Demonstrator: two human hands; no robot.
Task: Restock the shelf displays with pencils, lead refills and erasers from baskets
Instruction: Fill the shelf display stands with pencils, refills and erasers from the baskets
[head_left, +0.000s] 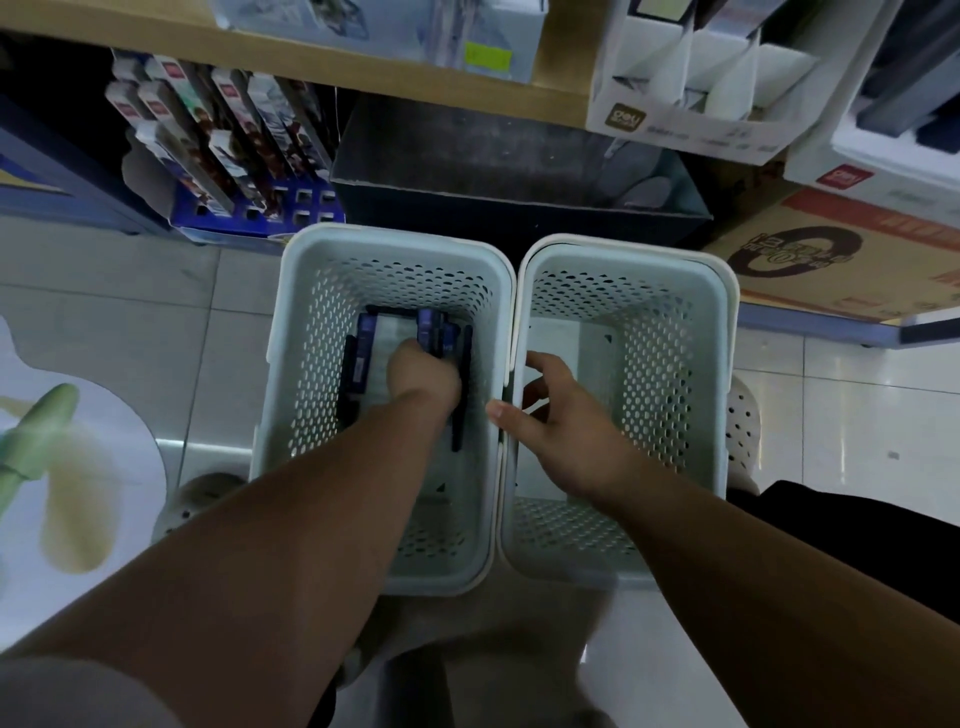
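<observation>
Two pale perforated plastic baskets stand side by side on the floor. The left basket (291, 332) holds dark blue pencil packs (363, 345) and a loose black pencil (460, 415). My left hand (423, 376) is down inside it, closed around a bundle of blue packs (434, 330). The right basket (717, 364) shows only its bare bottom. My right hand (558, 410) hovers over its near-left rim with fingers spread and nothing in it.
A wooden shelf (322, 67) runs above. Under it a blue display (228, 156) of carded pens stands at left, a dark open box (519, 176) in the middle, a cardboard carton (841, 260) at right. White display boxes (691, 88) sit on the shelf. The floor is tiled.
</observation>
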